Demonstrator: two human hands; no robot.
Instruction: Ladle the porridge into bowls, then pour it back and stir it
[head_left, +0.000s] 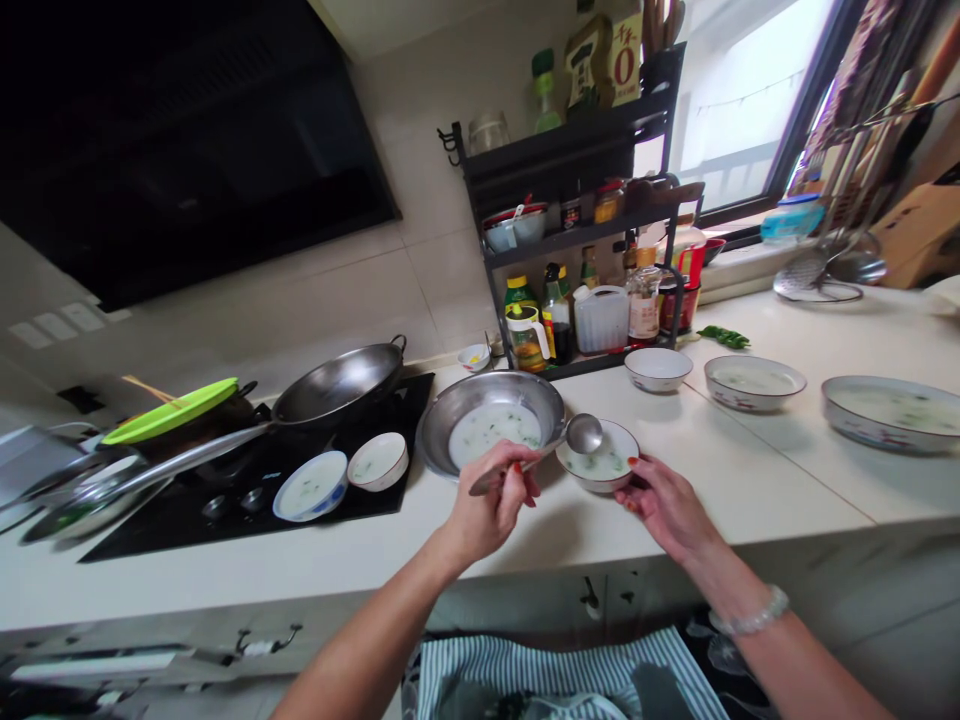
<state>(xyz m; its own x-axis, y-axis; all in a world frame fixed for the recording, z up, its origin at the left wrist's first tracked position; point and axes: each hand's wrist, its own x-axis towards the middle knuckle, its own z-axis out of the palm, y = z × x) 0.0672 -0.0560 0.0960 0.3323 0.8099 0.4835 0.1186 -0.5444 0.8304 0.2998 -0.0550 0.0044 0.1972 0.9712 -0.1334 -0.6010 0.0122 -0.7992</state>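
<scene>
My left hand (499, 492) is closed around the handle of a metal ladle (583, 434). The ladle's round head hangs over a small white bowl (600, 482) of pale soup with green bits. At that bowl's right side, my right hand (670, 505) grips the rim and wall with thumb and fingers. Just left of the bowl stands a wide steel basin (551, 395), partly filled with the same whitish soup. My left wrist passes in front of the basin's near edge.
Two soup-filled bowls, one blue-patterned (345, 490) and one plain-rimmed (379, 480), stand by the black stove (180, 525). A wok (337, 385) sits behind them. More white bowls (658, 385) line the counter to the right, below a black rack (570, 240) of bottles.
</scene>
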